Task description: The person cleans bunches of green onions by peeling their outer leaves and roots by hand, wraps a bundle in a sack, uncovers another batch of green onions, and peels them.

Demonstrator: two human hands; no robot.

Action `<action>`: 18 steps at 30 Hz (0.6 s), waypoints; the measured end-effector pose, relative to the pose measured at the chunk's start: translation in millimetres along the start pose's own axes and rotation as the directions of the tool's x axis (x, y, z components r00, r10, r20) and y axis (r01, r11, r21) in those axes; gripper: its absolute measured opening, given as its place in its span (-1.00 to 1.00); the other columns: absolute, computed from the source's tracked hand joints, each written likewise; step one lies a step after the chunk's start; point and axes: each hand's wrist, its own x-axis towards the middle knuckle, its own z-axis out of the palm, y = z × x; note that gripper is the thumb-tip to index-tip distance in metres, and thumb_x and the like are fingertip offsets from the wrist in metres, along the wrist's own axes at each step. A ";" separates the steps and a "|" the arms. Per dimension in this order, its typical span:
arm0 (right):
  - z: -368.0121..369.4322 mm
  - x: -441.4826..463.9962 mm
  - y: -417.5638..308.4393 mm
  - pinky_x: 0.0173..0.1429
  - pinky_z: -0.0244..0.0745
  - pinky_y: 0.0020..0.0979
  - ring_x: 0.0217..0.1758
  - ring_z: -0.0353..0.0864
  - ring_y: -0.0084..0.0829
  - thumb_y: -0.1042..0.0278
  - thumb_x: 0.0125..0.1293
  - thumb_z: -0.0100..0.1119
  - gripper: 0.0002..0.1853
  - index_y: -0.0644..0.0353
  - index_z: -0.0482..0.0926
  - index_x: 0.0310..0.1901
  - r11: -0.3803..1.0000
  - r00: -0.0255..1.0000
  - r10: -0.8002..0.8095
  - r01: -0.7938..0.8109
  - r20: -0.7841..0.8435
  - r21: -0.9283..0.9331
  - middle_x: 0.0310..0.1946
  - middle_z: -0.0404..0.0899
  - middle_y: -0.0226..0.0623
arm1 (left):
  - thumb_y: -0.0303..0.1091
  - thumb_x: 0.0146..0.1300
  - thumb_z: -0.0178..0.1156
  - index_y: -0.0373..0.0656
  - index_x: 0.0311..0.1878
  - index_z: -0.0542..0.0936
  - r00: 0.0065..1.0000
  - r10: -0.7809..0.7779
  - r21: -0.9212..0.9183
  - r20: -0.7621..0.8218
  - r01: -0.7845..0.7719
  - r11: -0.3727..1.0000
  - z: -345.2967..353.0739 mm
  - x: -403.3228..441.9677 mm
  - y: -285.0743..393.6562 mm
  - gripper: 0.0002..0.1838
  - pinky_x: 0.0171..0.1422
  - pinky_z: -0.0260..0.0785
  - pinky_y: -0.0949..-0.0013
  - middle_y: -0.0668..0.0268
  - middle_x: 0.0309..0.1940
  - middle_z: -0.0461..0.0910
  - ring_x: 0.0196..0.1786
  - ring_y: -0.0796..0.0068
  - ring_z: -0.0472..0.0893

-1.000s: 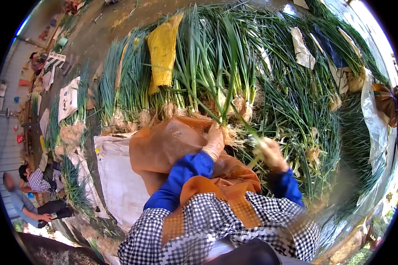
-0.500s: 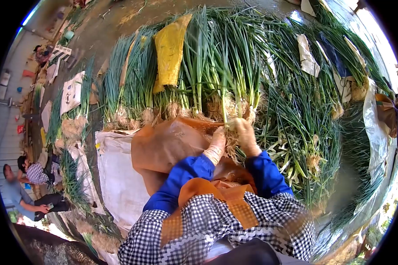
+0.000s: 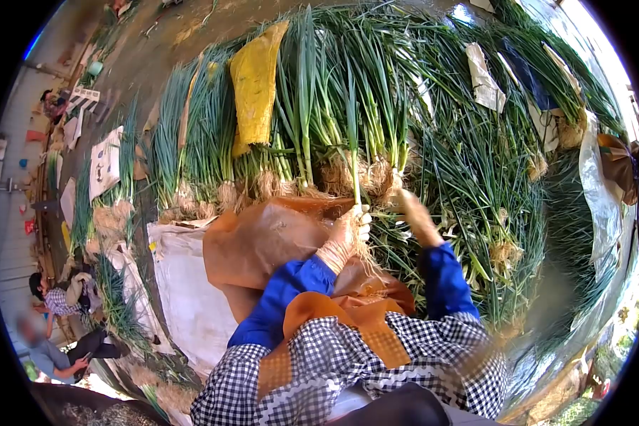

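Note:
My left hand (image 3: 349, 231) is closed around the base of a green onion (image 3: 356, 174); its leaves point away from me and its pale roots hang below my fist. My right hand (image 3: 417, 215), smeared by motion, is a little to the right, just below the root ends (image 3: 385, 177) of the onion row; its fingers do not show clearly. A brown apron (image 3: 270, 234) spreads over my lap beneath my left hand. Upright green onions (image 3: 319, 106) stand in a dense row ahead, a yellow sack piece (image 3: 257, 89) lying over them.
A white sack (image 3: 188, 277) lies at my left. Loose green onions and trimmed leaves (image 3: 468, 263) cover the ground on the right, with clear plastic sheeting (image 3: 595, 206) beyond. Several people are at the far left; one person (image 3: 50, 355) sits in a grey shirt.
My right hand has let go of the green onion's lower end and moved right, away from my left hand. My left hand keeps hold of the onion. The view has shifted slightly.

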 end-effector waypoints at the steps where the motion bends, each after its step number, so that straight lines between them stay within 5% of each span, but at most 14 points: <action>1: 27.0 16.6 6.1 0.02 0.36 -0.43 -0.17 0.47 -0.48 0.03 0.34 -0.10 -0.57 0.26 0.50 -0.05 0.958 0.966 0.129 -0.179 0.222 0.222 -0.26 0.55 -0.24 | -0.17 0.29 -0.02 -0.09 -0.21 0.45 0.995 0.012 0.031 -0.094 -0.009 0.999 7.5 -4.2 0.0 -0.79 -0.69 0.06 0.58 0.46 -0.64 0.28 -0.70 0.65 0.20; 3: 66.0 32.6 14.7 -0.19 0.35 -0.50 -0.34 0.39 -0.58 0.10 0.34 -0.07 -0.64 0.23 0.53 -0.11 0.999 0.971 -0.020 0.028 0.237 -0.032 -0.39 0.51 -0.38 | -0.14 0.30 -0.02 -0.07 -0.21 0.45 0.955 0.084 0.122 -0.283 -0.051 0.991 8.3 -4.7 -2.9 -0.78 -0.70 0.05 0.59 0.46 -0.64 0.30 -0.70 0.64 0.21; 4: 70.8 31.7 13.8 -0.28 0.31 -0.53 -0.40 0.35 -0.59 0.14 0.33 -0.05 -0.69 0.22 0.54 -0.18 0.984 0.988 -0.090 0.107 0.123 -0.139 -0.42 0.48 -0.43 | -0.14 0.30 -0.01 -0.05 -0.20 0.44 0.956 0.123 0.149 -0.265 -0.085 0.985 2.4 -2.3 -0.8 -0.79 -0.71 0.04 0.61 0.47 -0.64 0.31 -0.72 0.63 0.19; 5: 71.5 18.6 5.1 -0.37 0.27 -0.56 -0.47 0.31 -0.61 0.18 0.32 -0.03 -0.73 0.22 0.55 -0.24 0.953 0.986 -0.166 0.163 0.012 -0.255 -0.46 0.45 -0.49 | -0.20 0.32 -0.04 -0.10 -0.19 0.42 0.952 0.228 0.210 -0.203 -0.185 0.960 -8.0 0.3 3.8 -0.82 -0.69 0.18 0.61 0.32 -0.52 0.49 -0.67 0.52 0.39; 6: 62.5 -1.6 -17.0 -0.39 0.34 -0.55 -0.53 0.35 -0.62 0.24 0.31 0.01 -0.81 0.14 0.52 -0.34 0.987 0.991 -0.118 0.110 -0.066 -0.113 -0.54 0.42 -0.48 | -0.24 0.32 -0.05 -0.11 -0.17 0.41 0.950 0.257 0.196 -0.175 -0.223 0.955 -5.1 -3.6 10.8 -0.83 -0.66 0.27 0.60 0.20 -0.39 0.53 -0.57 0.44 0.49; 8: -4.7 1.8 -0.3 -0.38 0.35 -0.54 -0.48 0.39 -0.60 0.20 0.30 0.02 -0.79 0.12 0.48 -0.41 0.991 0.972 -0.130 0.122 -0.197 -0.052 -0.50 0.47 -0.44 | -0.36 0.29 -0.01 -0.16 -0.12 0.40 0.921 0.362 0.139 -0.144 -0.343 0.929 8.6 -13.7 24.3 -0.85 -0.43 0.47 0.46 0.06 -0.16 0.57 -0.34 0.37 0.63; 10: -96.5 17.6 33.3 -0.33 0.43 -0.38 -0.42 0.52 -0.43 0.07 0.25 0.04 -0.73 0.11 0.49 -0.41 0.942 0.926 -0.226 0.128 -0.303 -0.312 -0.46 0.54 -0.37 | -0.37 0.28 0.01 -0.09 -0.11 0.42 0.887 0.444 0.210 -0.126 -0.414 0.886 29.9 -35.2 43.3 -0.86 -0.37 0.48 0.46 0.12 -0.12 0.56 -0.30 0.37 0.62; 11: -128.9 26.7 37.7 -0.33 0.43 -0.29 -0.41 0.53 -0.35 0.17 0.23 0.01 -0.79 0.12 0.50 -0.39 0.600 0.921 -0.188 -0.168 -0.342 -0.782 -0.49 0.53 -0.33 | -0.37 0.28 0.02 -0.06 -0.12 0.43 0.868 0.490 0.242 -0.074 -0.461 0.854 29.1 -38.9 52.5 -0.87 -0.40 0.47 0.49 0.16 -0.13 0.57 -0.34 0.40 0.61; 12: -161.1 35.7 41.9 -0.34 0.43 -0.21 -0.39 0.55 -0.27 0.27 0.22 -0.02 -0.83 0.13 0.52 -0.37 0.002 0.913 -0.150 -0.384 -0.380 -0.923 -0.52 0.52 -0.30 | -0.37 0.27 0.03 -0.05 -0.12 0.43 0.870 0.493 0.172 -0.025 -0.482 0.859 19.8 -39.6 57.2 -0.87 -0.44 0.45 0.51 0.20 -0.17 0.57 -0.39 0.45 0.58; 13: -159.4 45.6 43.9 -0.32 0.44 -0.21 -0.36 0.56 -0.20 0.13 0.20 0.00 -0.74 0.14 0.53 -0.40 0.085 0.726 -0.630 -0.289 -0.276 -0.953 -0.48 0.55 -0.21 | -0.37 0.26 0.04 -0.04 -0.13 0.44 0.864 0.502 0.104 0.032 -0.502 0.859 6.9 -32.9 62.0 -0.87 -0.47 0.42 0.54 0.23 -0.22 0.58 -0.44 0.50 0.55; 15: -125.3 94.2 15.5 -0.24 0.43 -0.21 -0.32 0.55 -0.16 0.03 0.17 0.02 -0.67 0.16 0.51 -0.42 0.258 0.807 -0.430 -0.320 -0.405 -0.912 -0.47 0.54 -0.17 | -0.36 0.25 0.06 -0.04 -0.11 0.46 0.855 0.518 0.010 0.033 -0.519 0.855 -11.2 -17.7 57.6 -0.85 -0.52 0.39 0.57 0.32 -0.35 0.55 -0.51 0.57 0.49; 17: -96.5 151.5 33.6 -0.15 0.43 -0.20 -0.28 0.55 -0.12 -0.05 0.13 0.07 -0.62 0.16 0.55 -0.36 0.507 0.904 -0.334 -0.065 -0.266 -0.859 -0.40 0.57 -0.10 | -0.37 0.25 0.07 -0.04 -0.10 0.47 0.895 0.445 -0.054 0.018 -0.444 0.894 -10.7 -13.3 59.0 -0.84 -0.55 0.34 0.58 0.39 -0.45 0.49 -0.54 0.61 0.45; 18: -88.4 184.4 49.7 -0.11 0.42 -0.20 -0.25 0.56 -0.12 -0.06 0.12 0.08 -0.60 0.16 0.57 -0.32 0.553 0.914 -0.302 -0.063 -0.271 -0.831 -0.38 0.58 -0.07 | -0.36 0.25 0.07 -0.03 -0.09 0.48 0.902 0.431 -0.060 0.026 -0.429 0.901 -6.8 -14.2 57.6 -0.83 -0.59 0.25 0.61 0.45 -0.55 0.40 -0.58 0.66 0.38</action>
